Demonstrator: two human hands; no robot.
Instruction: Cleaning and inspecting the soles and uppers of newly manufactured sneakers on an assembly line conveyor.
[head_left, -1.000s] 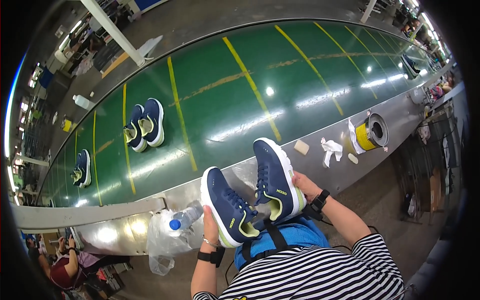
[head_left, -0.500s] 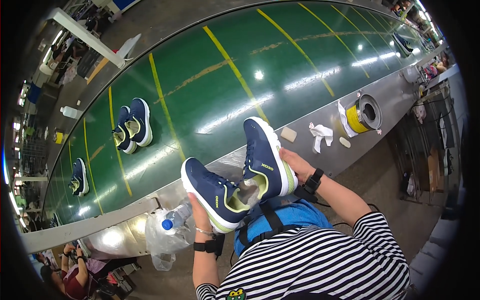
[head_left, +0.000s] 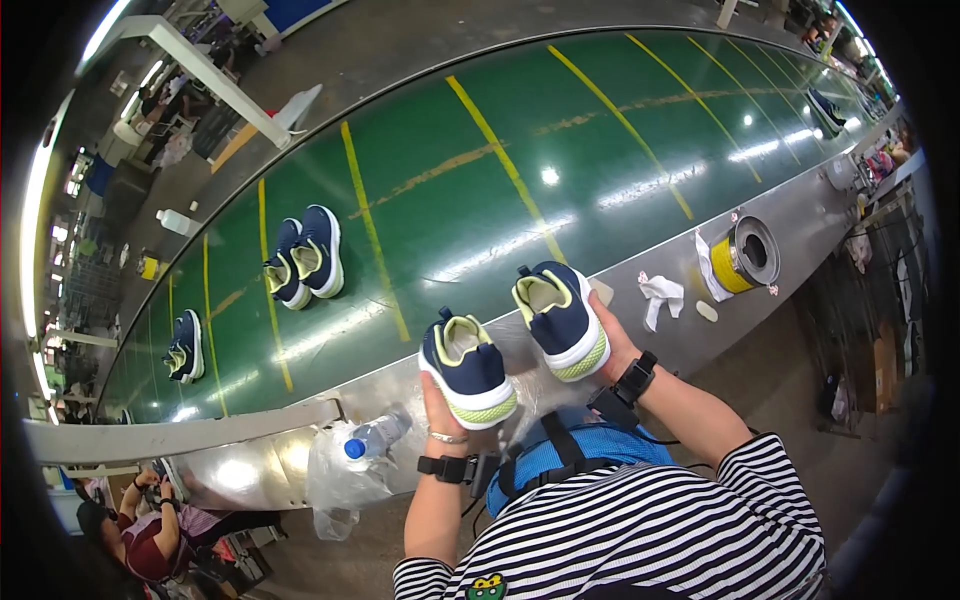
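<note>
I hold one navy shoe in each hand above the metal ledge, heels toward me, their lime linings and openings facing up. My left hand [head_left: 437, 408] grips the left shoe [head_left: 473, 375] along its outer left side. Around the outer right side of the right shoe [head_left: 560, 325], my right hand [head_left: 615, 338] is closed. The two shoes are apart, with white soles and lime mesh-patterned heels. Both hands' fingers are partly hidden beneath the shoes. Beyond them runs a green conveyor belt [head_left: 470, 225] with yellow cross stripes.
A navy pair [head_left: 305, 258] and another shoe [head_left: 184, 347] ride the belt at left. Along the metal ledge [head_left: 640, 255] lie a yellow tin [head_left: 740, 260], white cloth scraps [head_left: 660, 297], a bottle [head_left: 380, 435] and a plastic bag [head_left: 335, 475]. A co-worker [head_left: 150, 535] sits at lower left.
Both shoes have been turned from showing their sides to heels toward me, and have moved apart from each other. The view has shifted, so the belt scene sits further right.
</note>
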